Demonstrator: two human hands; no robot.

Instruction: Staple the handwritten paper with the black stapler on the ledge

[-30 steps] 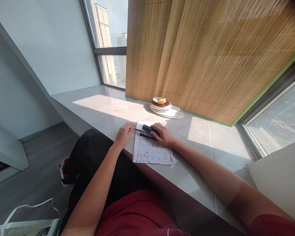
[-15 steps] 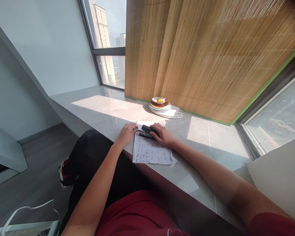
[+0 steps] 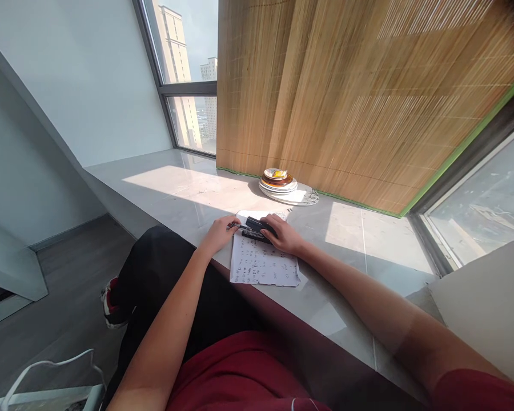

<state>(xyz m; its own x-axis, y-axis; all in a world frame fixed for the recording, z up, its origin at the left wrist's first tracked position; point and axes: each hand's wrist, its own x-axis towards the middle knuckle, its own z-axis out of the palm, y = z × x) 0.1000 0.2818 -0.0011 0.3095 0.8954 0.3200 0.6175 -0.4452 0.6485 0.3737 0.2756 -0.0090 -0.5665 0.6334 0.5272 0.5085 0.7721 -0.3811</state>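
In the right grip [image 3: 283, 234], closed to a narrow hold: a black stapler [image 3: 256, 224], lying over the upper part of the paper [image 3: 266, 268], with the two long halves parted toward the left end. Wrapped from the right side, fingers over the top half, thumb lower down near the bottom half. At the stapler's left end, in the left grip [image 3: 219, 234], pinched nearly shut: a thin piece [image 3: 233, 225], dark and partly metallic-looking, too small to name or to tell whether joined to the stapler. Just beside the paper's left edge with that grip, low over the surface [image 3: 184, 200].

Under the stapler and right grip, flat on the surface near the front edge: the paper, white, covered with columns of handwriting too small to read, ragged along the bottom. Just beyond the top edge, a few dark bits [image 3: 289, 209].

Farther back, near the bamboo blind [image 3: 325, 103]: stacked plates [image 3: 278, 188], white below, with brown ones higher up and a small one on top, bearing a yellow item [image 3: 279, 173]. Beneath the stack and jutting out to the right, a large patterned plate [image 3: 311, 199]. Sunlit in patches, pale and tiled, around the plates. To the left of the blind, a window [image 3: 192, 120] with tall buildings outside.
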